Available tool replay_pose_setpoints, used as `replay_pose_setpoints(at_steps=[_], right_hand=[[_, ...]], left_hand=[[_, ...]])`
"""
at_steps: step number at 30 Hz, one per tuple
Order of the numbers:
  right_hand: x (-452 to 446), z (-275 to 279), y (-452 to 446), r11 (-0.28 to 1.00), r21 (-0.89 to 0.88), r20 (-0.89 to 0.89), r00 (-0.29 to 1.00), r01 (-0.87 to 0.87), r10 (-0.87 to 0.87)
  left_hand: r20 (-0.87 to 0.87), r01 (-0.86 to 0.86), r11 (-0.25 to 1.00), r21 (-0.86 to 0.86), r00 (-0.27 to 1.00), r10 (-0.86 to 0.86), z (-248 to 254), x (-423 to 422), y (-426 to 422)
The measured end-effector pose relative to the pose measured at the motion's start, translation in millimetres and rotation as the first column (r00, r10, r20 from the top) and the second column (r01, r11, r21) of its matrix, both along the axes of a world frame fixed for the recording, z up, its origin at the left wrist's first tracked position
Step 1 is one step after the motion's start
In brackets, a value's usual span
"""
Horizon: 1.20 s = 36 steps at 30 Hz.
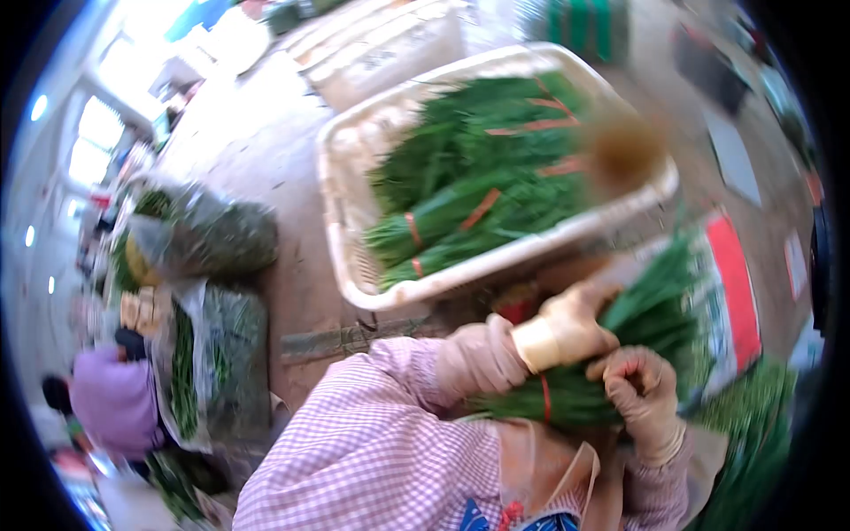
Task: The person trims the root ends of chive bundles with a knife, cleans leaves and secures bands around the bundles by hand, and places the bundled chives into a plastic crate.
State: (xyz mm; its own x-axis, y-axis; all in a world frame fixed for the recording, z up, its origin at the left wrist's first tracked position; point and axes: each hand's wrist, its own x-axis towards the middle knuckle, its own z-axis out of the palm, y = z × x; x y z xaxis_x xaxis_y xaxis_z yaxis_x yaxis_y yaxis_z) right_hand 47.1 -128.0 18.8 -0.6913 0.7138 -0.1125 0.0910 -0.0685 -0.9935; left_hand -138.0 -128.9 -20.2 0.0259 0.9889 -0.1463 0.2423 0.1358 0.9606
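My gloved left hand [571,329] is closed round a bundle of long green leafy stalks [655,305]. A red band circles the bundle's lower part. Beside it, my gloved right hand [639,389] has curled fingers pressed together at the stalks; whatever they pinch is too small to make out. Just beyond my hands stands a white plastic crate [376,299] holding several green bundles [478,159] tied with red and orange bands. More loose green stalks [753,434] lie at the lower right.
Clear plastic bags of greens [235,354] stand on the left, near a person in a purple top [115,398]. A pale container [390,66] is behind the crate. A red and white sack [733,292] lies at the right. A brown blur partly covers the crate's right side.
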Motion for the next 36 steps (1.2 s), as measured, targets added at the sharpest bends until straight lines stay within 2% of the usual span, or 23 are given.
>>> replay_pose_setpoints(at_steps=[2, 4, 6, 7, 8, 10, 11, 12, 13, 15, 16, 18, 19, 21, 24, 25, 27, 29, 30, 31, 32, 34, 36], right_hand=[[-6, 3, -8, 0.994, 0.091, 0.098, 0.993, 0.055, -0.064], [-10, 8, -16, 0.981, 0.082, 0.071, 0.981, 0.176, -0.182], [-11, 1, -19, 0.940, 0.255, 0.084, 0.963, 0.228, -0.256], [-10, -5, -22, 0.865, 0.429, 0.044, 0.951, 0.259, -0.306], [-5, -6, -20, 0.811, 0.527, 0.060, 0.941, 0.254, -0.334], [-2, -20, -18, 0.773, 0.416, -0.071, 0.865, 0.478, -0.497], [-6, -6, -17, 0.795, 0.357, 0.056, 0.838, 0.491, -0.542], [-1, -1, -15, 0.820, 0.313, 0.045, 0.855, 0.479, -0.517], [1, 5, -14, 0.820, 0.315, 0.085, 0.846, 0.478, -0.526], [8, 0, -6, 0.818, 0.408, -0.025, 0.901, 0.405, -0.434], [10, 0, -5, 0.853, 0.356, 0.028, 0.908, 0.381, -0.418], [16, -2, -6, 0.914, 0.207, 0.142, 0.914, 0.348, -0.380], [17, -2, -5, 0.909, 0.204, 0.144, 0.908, 0.363, -0.394], [20, -1, -1, 0.904, 0.421, 0.266, 0.941, 0.081, -0.208], [14, 2, 5, 0.918, 0.397, 0.319, 0.935, 0.018, -0.156], [12, 6, 9, 0.911, 0.413, 0.294, 0.947, -0.003, -0.130], [6, 8, 10, 0.847, 0.501, 0.480, 0.871, -0.178, -0.101], [-2, 1, 15, 0.792, 0.575, 0.460, 0.882, -0.205, -0.105], [-2, 2, 17, 0.790, 0.562, 0.483, 0.873, -0.246, -0.072], [-3, 5, 22, 0.801, 0.525, 0.520, 0.854, -0.288, -0.034], [-7, 7, 23, 0.819, 0.497, 0.498, 0.867, -0.289, 0.004], [-9, 10, 20, 0.731, 0.588, 0.488, 0.872, -0.347, 0.021], [-21, 31, 12, 0.506, 0.727, 0.524, 0.852, -0.464, 0.028]], left_hand=[[0.056, 0.039, 0.991, -0.130, 0.998, -0.032, 2, 1, -1], [0.107, -0.016, 0.994, -0.109, 0.994, 0.028, 3, -1, -7], [0.134, -0.004, 0.998, -0.063, 0.991, 0.012, 12, -9, -11], [0.117, 0.040, 0.988, -0.152, 0.993, -0.022, 22, -15, -13], [0.119, 0.023, 0.990, -0.143, 0.993, -0.006, 20, -18, -15], [0.264, -0.057, 0.977, 0.203, 0.965, 0.002, 5, -16, -18], [0.169, -0.073, 0.979, 0.192, 0.985, 0.041, -1, -17, -19], [0.097, -0.049, 0.985, 0.163, 0.995, 0.034, -1, -20, -20], [0.169, -0.054, 0.996, 0.073, 0.985, 0.041, -1, -22, -20], [0.302, -0.063, 0.992, -0.112, 0.949, 0.095, 10, -24, -25], [0.343, -0.066, 0.995, -0.071, 0.935, 0.087, 4, -24, -23], [0.481, -0.032, 0.989, -0.144, 0.871, 0.099, 14, -20, -19], [0.482, -0.016, 0.989, -0.148, 0.872, 0.086, 11, -20, -18], [0.425, -0.042, 0.994, -0.098, 0.902, 0.080, 6, -17, -16], [0.438, -0.020, 0.991, -0.133, 0.896, 0.077, 8, -14, -18], [0.300, -0.028, 0.998, -0.053, 0.953, 0.043, 8, -15, -17], [0.039, -0.028, 0.996, 0.080, 0.999, 0.025, 0, -17, -19], [0.201, -0.064, 0.998, 0.021, 0.978, 0.058, 7, -13, -22], [0.154, -0.081, 0.981, 0.177, 0.987, 0.054, -3, -10, -20], [0.200, -0.080, 0.993, 0.091, 0.978, 0.061, 12, -12, -20], [0.107, -0.040, 0.998, 0.056, 0.994, 0.034, 1, -13, -17], [0.117, -0.050, 0.995, -0.083, 0.991, 0.060, 16, -14, -21], [0.160, -0.071, 0.990, -0.123, 0.983, 0.091, 19, -15, -25]])
